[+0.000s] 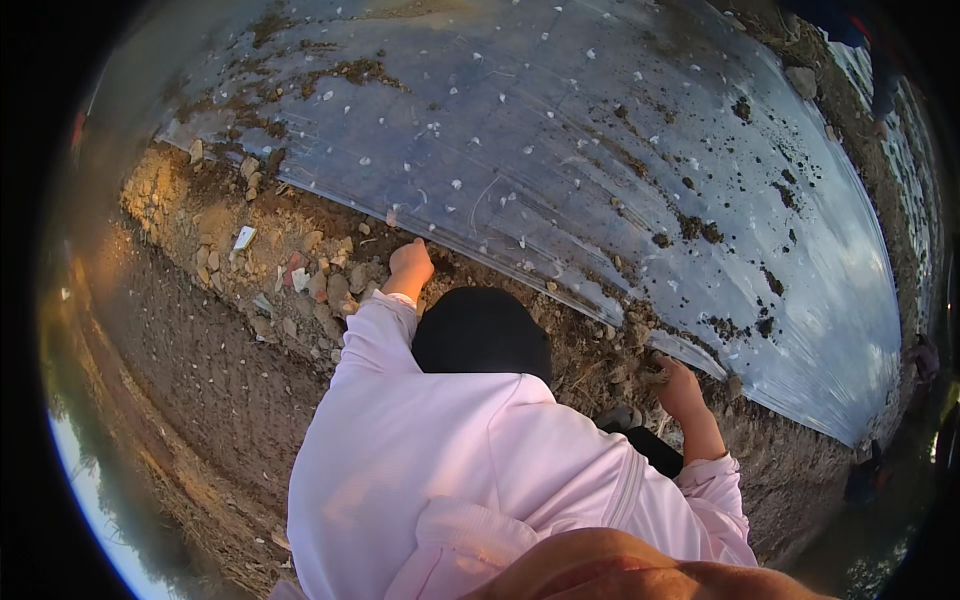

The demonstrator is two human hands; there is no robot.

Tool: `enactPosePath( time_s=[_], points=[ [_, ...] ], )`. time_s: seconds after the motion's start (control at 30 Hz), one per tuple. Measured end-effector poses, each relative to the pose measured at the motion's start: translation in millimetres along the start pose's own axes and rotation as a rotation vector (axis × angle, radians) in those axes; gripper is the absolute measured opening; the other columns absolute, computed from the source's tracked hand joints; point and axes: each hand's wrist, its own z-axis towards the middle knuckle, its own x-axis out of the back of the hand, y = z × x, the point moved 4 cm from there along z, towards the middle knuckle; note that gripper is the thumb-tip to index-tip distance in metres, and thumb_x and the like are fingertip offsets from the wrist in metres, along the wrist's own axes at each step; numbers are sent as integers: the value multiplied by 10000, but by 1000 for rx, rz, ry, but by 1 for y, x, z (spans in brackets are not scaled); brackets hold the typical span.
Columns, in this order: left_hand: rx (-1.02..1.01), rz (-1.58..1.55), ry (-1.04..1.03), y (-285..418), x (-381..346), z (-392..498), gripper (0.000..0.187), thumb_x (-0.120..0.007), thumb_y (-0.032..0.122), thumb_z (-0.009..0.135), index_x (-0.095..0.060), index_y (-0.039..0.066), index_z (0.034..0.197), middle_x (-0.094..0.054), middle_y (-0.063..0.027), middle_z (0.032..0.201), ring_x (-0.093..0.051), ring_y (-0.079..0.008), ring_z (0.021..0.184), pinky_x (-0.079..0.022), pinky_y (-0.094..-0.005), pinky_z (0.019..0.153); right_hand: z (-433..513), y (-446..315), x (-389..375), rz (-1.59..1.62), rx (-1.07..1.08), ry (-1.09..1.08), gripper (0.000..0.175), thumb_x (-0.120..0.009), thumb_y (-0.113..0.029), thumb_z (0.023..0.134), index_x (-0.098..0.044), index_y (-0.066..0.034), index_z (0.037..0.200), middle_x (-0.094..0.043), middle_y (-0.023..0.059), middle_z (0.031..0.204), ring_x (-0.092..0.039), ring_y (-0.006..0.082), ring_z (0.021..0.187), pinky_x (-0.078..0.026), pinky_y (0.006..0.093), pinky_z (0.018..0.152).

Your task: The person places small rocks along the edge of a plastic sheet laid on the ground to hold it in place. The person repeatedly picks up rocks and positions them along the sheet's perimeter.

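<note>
My left hand (412, 262) is at the near edge of a wide sheet of clear plastic film (540, 150) laid over soil. Its fingers are curled; whether they pinch the film's edge cannot be told. On the right, my right hand (677, 386) is closed around a brownish clod of soil (654, 373) close to the film's edge. Small white pieces dot the sheet in loose rows, and scattered soil lies on top of it. Between the two hands, the film's edge runs along a strip of loose earth.
Stones (337, 289) and rubble lie left of my left hand, with a small white object (244, 238) among them. A larger stone (802, 81) sits beyond the film. Parts of another person (885, 82) show at the upper right. Bare soil (217, 360) slopes away at left.
</note>
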Motion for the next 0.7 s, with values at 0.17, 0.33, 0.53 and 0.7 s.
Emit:
enactPosePath(
  time_s=[0.17,0.33,0.53,0.7],
  points=[
    [-44,-279,-298,-51,-1,-12,669,-731,394,849,-568,39,1392,-641,-174,1343,-601,-355,1260,-505,-452,1007,-1,4,-3,12,102,-13,577,-767,-62,739,-645,-81,1302,-659,174,1298,-600,375,1229,-493,437,1035],
    [99,-771,256,-42,111,-7,587,-690,408,936,-605,-15,1334,-646,-216,1325,-619,-389,1211,-501,-479,982,-6,1,8,31,84,3,519,-745,-47,769,-653,-93,1278,-676,175,1250,-624,383,1177,-510,443,983],
    [169,-795,437,-87,160,65,583,-624,335,986,-480,39,1468,-660,-217,1294,-656,-388,1141,-529,-480,920,-11,-6,20,-6,69,47,474,-743,-50,800,-650,-73,1264,-684,199,1216,-636,399,1154,-516,438,954],
    [309,-446,461,-87,174,66,487,-585,228,1001,-481,98,1457,-661,-202,1299,-661,-374,1151,-559,-478,896,-13,4,17,-18,118,76,473,-710,-40,798,-641,-40,1266,-675,208,1233,-624,412,1167,-503,444,976]
  ],
)
